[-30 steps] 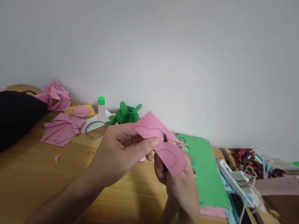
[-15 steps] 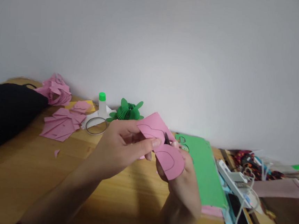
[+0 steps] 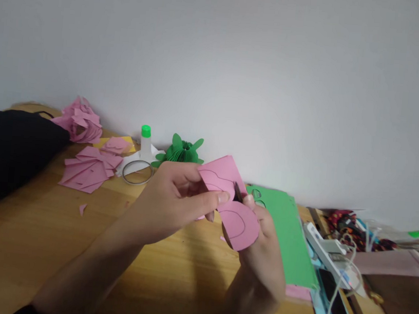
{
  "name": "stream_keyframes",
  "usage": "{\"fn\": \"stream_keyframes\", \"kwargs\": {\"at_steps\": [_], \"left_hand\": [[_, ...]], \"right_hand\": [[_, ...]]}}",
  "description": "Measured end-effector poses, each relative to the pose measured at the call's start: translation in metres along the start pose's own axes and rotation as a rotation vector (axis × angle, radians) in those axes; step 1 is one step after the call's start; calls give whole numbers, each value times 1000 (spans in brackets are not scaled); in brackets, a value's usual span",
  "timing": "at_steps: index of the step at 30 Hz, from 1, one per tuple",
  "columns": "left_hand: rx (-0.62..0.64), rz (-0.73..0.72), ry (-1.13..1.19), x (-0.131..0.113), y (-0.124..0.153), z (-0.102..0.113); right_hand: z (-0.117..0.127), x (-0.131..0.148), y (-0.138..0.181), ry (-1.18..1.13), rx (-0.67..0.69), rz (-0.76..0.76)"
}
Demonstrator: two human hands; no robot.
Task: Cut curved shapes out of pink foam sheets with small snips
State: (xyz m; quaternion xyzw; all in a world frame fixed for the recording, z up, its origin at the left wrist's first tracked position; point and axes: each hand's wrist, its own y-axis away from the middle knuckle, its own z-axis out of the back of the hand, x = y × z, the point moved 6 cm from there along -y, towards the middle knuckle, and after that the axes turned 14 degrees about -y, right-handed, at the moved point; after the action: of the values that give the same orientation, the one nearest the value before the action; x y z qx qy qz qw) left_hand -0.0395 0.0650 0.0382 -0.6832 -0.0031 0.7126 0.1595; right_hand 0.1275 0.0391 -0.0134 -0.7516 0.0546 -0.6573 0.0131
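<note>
Between thumb and fingers, my left hand (image 3: 179,205) pinches a piece of pink paper (image 3: 239,224) with curved dark lines drawn on it. The paper is partly cut, with one rounded lobe hanging at the lower right. My right hand (image 3: 265,254) is closed on scissors (image 3: 238,191), whose dark blades show at the slit in the paper; the handles are hidden behind the hand and the lobe. Both hands are above the wooden table (image 3: 169,285).
Pink paper scraps (image 3: 91,168), a tape ring (image 3: 137,172), a glue stick (image 3: 145,141) and a green paper figure (image 3: 183,151) lie at the back left. A black bag (image 3: 15,154) is at left. Green sheets (image 3: 290,237), a power strip (image 3: 324,250) and a phone (image 3: 338,305) are at right.
The pink paper has shifted slightly right in view and its upper corner has turned. More of the scissor blades shows at the slit. Both hands keep their hold.
</note>
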Motion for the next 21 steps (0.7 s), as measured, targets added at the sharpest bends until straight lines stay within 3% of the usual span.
{"fn": "stream_keyframes", "kwargs": {"at_steps": [9, 18, 21], "left_hand": [[8, -63, -59, -4, -1, 2], [11, -107, -37, -7, -1, 3], [18, -126, -42, -8, -2, 3]], "right_hand": [[-35, 17, -3, -29, 181, -29], [-31, 14, -3, -37, 203, -21], [-26, 11, -3, -65, 156, -12]]}}
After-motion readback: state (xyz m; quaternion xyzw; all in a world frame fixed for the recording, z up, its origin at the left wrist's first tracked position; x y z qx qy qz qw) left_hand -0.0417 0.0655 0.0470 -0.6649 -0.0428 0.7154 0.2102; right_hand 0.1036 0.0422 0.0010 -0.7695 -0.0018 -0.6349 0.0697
